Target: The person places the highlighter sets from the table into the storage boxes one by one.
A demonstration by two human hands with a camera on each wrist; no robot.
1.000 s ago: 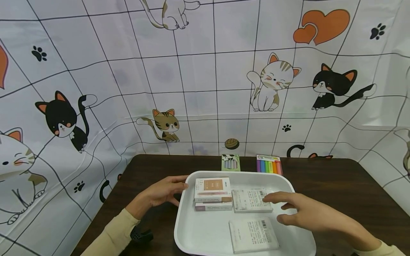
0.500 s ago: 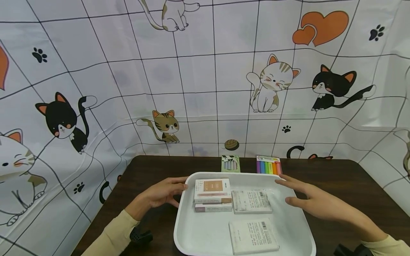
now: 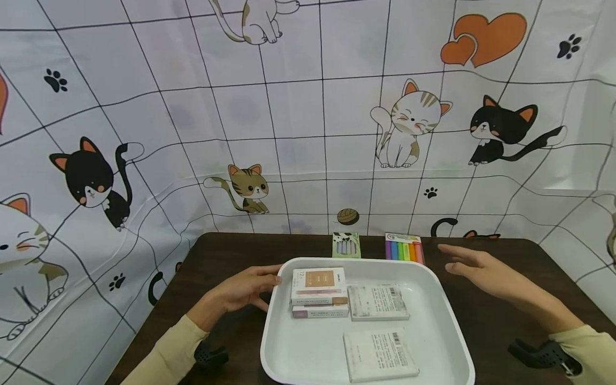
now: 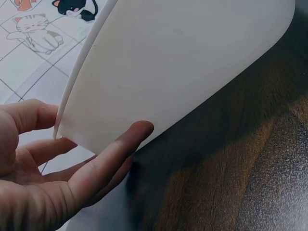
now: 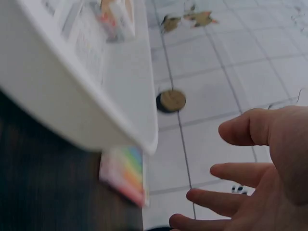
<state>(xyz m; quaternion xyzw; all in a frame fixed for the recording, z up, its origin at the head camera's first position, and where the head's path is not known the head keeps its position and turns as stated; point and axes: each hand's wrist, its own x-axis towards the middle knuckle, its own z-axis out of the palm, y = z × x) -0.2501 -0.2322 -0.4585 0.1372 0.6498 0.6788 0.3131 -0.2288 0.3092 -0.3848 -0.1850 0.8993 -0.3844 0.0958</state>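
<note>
My left hand (image 3: 247,289) holds the left back corner of a white tray (image 3: 284,342). In the left wrist view a digit of the left hand (image 4: 62,187) meets the rim, and another lies along the outer wall. My right hand (image 3: 495,272), holding nothing, is beyond the tray's right back corner with its fingers loosely extended. The right wrist view shows the right hand (image 5: 255,178) with spread fingers, apart from the tray. Inside the tray, a box with an orange-brown label (image 3: 320,283) lies on a second box (image 3: 321,311). Two flat whitish packs (image 3: 377,302) with printed backs and barcodes lie beside them.
Behind the tray on the dark wooden table (image 3: 226,248) lie a green pack (image 3: 346,246) with a cow print and a pack of rainbow-coloured sticks (image 3: 404,248). A cat-print curtain (image 3: 298,123) hangs behind the table. Black wrist devices (image 3: 544,353) sit at the sleeves.
My right hand has moved from over the upper flat pack back and to the right, out past the tray's rim. The left hand, the tray and its contents stay in place.
</note>
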